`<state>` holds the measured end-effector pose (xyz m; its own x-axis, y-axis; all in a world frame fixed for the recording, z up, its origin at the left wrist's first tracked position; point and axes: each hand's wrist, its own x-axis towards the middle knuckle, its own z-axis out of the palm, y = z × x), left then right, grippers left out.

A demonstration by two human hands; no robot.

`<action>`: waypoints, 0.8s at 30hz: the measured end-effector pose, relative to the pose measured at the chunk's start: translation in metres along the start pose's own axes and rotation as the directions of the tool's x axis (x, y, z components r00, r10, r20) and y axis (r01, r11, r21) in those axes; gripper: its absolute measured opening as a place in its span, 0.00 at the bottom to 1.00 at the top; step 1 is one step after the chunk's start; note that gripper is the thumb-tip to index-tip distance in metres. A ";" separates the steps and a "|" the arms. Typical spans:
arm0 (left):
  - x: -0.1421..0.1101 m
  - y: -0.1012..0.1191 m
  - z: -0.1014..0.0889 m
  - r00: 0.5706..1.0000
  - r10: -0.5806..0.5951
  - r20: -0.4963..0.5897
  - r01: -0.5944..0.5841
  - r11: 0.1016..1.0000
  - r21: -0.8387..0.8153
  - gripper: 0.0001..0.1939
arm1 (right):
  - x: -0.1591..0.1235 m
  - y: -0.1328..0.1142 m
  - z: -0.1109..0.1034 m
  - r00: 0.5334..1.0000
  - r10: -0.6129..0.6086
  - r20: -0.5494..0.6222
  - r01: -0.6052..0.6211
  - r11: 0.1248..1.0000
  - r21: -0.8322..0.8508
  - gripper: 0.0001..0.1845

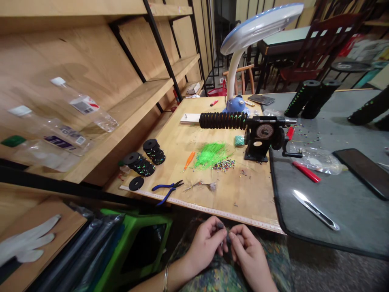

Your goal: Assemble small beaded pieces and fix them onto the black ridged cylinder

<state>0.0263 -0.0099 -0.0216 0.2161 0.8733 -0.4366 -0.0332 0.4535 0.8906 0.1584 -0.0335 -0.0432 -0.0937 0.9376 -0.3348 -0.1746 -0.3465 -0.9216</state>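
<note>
Above my lap, just off the table's front edge, my left hand point(208, 240) is closed around a small dark grey thing point(220, 224), mostly covered by the fingers. My right hand point(247, 249) pinches close beside it, thumb against forefinger. What sits in that pinch is too small to make out. On the wooden table point(179, 140) in front lie blue-handled pliers point(168, 188) with jaws apart, a pile of green strands point(212, 154), colourful beads point(224, 164), an orange pointed tool point(189, 161) and a thin pale bundle point(202, 185).
A hand-cranked winder point(258, 138) carries a row of black discs point(223, 120). Black spools point(138, 164) stand at left, near a loose disc point(136, 183). A lamp point(235, 77) rises behind. On the grey mat point(291, 207) lie a knife point(316, 211) and a phone point(363, 170).
</note>
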 end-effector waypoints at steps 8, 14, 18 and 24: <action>0.000 -0.002 -0.002 1.000 0.005 0.000 -0.005 1.000 -0.008 0.12 | -0.002 0.003 -0.001 1.000 -0.018 0.004 0.018 1.000 -0.025 0.23; 0.000 0.000 -0.001 1.000 -0.013 0.004 0.013 1.000 0.001 0.13 | 0.000 0.004 -0.001 1.000 -0.020 0.000 0.020 1.000 -0.022 0.22; -0.001 0.000 0.000 1.000 -0.005 0.014 0.004 1.000 0.020 0.13 | 0.003 0.005 0.000 1.000 -0.026 -0.012 0.026 1.000 0.008 0.23; -0.001 -0.002 0.001 1.000 -0.003 0.029 0.003 1.000 0.030 0.12 | 0.005 0.010 -0.001 1.000 -0.018 -0.009 0.019 0.999 0.031 0.22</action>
<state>0.0272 -0.0122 -0.0229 0.2444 0.8662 -0.4358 -0.0035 0.4503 0.8929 0.1576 -0.0328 -0.0545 -0.0819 0.9440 -0.3195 -0.2063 -0.3297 -0.9213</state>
